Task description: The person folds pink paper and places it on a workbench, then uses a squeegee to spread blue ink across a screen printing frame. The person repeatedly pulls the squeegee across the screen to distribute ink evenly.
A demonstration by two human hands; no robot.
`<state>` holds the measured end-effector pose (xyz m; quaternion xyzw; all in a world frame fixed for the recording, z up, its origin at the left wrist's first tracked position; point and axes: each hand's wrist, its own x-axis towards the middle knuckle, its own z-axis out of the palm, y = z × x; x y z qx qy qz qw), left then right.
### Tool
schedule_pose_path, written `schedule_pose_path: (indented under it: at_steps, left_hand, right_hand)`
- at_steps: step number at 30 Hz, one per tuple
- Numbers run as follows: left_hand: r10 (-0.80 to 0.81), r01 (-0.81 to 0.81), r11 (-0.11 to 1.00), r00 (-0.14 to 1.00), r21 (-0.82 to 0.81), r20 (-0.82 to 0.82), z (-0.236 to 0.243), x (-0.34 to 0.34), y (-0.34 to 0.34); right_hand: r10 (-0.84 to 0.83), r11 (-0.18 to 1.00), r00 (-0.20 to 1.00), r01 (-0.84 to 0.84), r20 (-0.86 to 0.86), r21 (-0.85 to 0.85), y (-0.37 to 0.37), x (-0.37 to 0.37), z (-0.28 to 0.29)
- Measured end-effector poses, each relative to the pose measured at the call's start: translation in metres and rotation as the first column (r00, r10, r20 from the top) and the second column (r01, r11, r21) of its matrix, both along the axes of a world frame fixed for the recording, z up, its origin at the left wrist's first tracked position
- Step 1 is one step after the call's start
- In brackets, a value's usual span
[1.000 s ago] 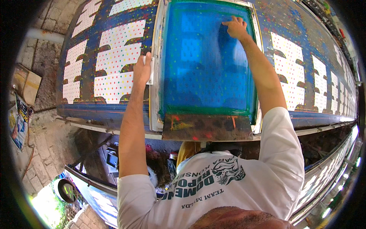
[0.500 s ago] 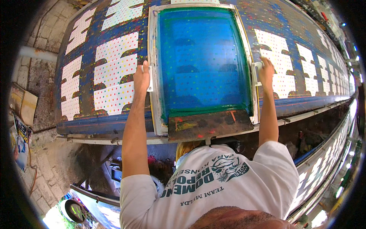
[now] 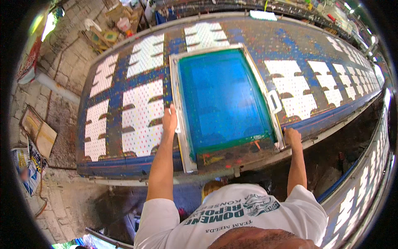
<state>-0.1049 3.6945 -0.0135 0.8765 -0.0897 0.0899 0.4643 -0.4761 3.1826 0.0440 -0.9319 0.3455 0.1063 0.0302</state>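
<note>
A screen-printing frame [image 3: 175, 95] with a blue mesh lies over the long printing table. My left hand [image 3: 169, 119] is closed round the white handle [image 3: 178, 125] on the frame's left side. My right hand [image 3: 292, 137] is low on the right, its fingers curled beside the frame's near right corner; what they grip, if anything, is hidden. Above that hand, the right white handle [image 3: 274, 101] stands free. Dark shapes of the cut pieces underneath show through the mesh.
White dotted pieces with curved cut-outs, such as this sheet [image 3: 143, 118], lie in rows either side of the frame. A rail [image 3: 137, 181] runs along the table's near edge. Framed boards [image 3: 38, 132] lean at the left. Another table with white pieces [image 3: 352, 199] stands at the right.
My right hand has let go of the right handle and moved down to the frame's near corner. My left hand stays on its handle. The whole view has shifted, showing more beyond the table.
</note>
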Motion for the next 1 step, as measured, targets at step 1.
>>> schedule_pose_path:
  at_steps: [1]
  left_hand:
    - [-0.139,0.155,0.986,0.966,-0.057,0.219,0.0021,0.0133,-0.0008]
  right_hand:
    - [0.013,0.999,0.997,-0.01,0.072,-0.041,0.0031,-0.0022,-0.0001]
